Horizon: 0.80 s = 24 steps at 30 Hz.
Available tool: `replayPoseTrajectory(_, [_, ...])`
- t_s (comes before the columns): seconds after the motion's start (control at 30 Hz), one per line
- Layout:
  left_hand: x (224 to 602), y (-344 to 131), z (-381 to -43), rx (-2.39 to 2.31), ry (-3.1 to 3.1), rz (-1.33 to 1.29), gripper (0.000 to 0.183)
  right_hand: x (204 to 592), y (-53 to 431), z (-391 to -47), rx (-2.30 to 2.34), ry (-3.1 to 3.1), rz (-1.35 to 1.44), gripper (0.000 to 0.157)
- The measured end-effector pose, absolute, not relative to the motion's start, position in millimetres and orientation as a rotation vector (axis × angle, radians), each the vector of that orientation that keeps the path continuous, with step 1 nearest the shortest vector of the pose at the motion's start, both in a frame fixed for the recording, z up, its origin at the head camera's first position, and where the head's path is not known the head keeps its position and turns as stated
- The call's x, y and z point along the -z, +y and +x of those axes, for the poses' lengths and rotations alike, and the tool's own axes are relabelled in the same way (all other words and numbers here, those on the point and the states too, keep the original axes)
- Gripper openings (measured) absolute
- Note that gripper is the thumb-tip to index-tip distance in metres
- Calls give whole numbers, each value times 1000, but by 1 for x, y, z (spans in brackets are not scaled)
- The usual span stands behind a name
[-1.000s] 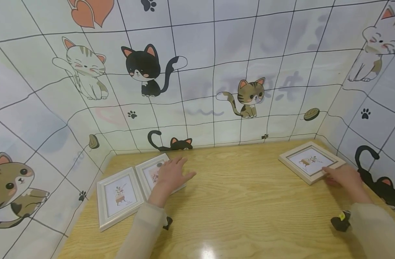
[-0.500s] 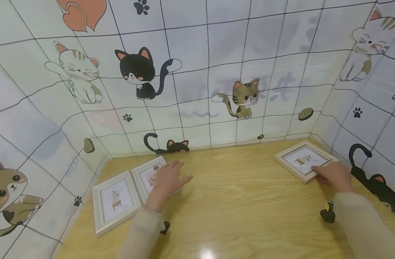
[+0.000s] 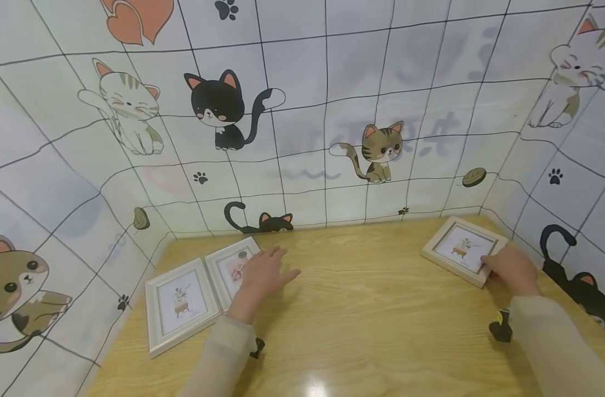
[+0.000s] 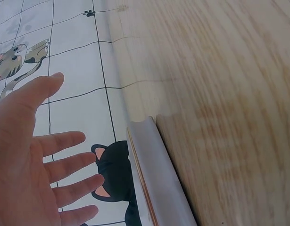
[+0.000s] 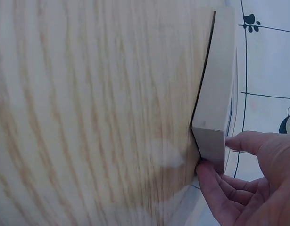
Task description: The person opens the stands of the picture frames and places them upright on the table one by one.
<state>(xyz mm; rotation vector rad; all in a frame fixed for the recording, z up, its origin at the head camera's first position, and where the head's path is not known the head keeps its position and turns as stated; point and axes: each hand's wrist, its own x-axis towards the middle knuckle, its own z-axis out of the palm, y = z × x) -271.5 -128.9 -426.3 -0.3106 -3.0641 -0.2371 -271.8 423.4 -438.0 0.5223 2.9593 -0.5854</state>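
Note:
In the head view my right hand (image 3: pixel 513 270) pinches the near right corner of a pale wood picture frame (image 3: pixel 463 248) that holds a potted-plant print. The right wrist view has the thumb on the front of this picture frame (image 5: pixel 218 75) and a finger at its underside, by the tabletop. My left hand (image 3: pixel 263 275) is spread over the right part of a white picture frame (image 3: pixel 230 270) with a pink print, hiding some of it. Its straight fingers grip nothing in the left wrist view, where the frame's side (image 4: pixel 159 174) shows. Another white picture frame (image 3: pixel 182 303) lies against it on the left.
A wood-grain tabletop (image 3: pixel 352 309) spans the view between the hands. Walls covered in cat-print sheeting (image 3: pixel 302 127) rise at the back and both sides. Dark wrist cameras (image 3: pixel 501 326) hang below the sleeves.
My right hand has shifted the pale wood picture frame a little left and turned it slightly counterclockwise. The left hand and both white picture frames keep their places; the head view sways slightly.

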Motion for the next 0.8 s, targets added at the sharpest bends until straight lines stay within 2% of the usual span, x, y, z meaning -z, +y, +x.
replayPoseTrajectory(0.3, [424, -128, -270, 231, -3072, -307, 75, 437, 415, -275, 521, 2946, 541, 41])
replayPoseTrajectory(0.7, [431, -127, -272, 194, -3067, -318, 75, 445, 415, -281, 461, 2941, 482, 52])
replayPoseTrajectory(0.8, [430, -126, -271, 202, -3065, -317, 74, 444, 410, -282, 500, 2936, 472, 50])
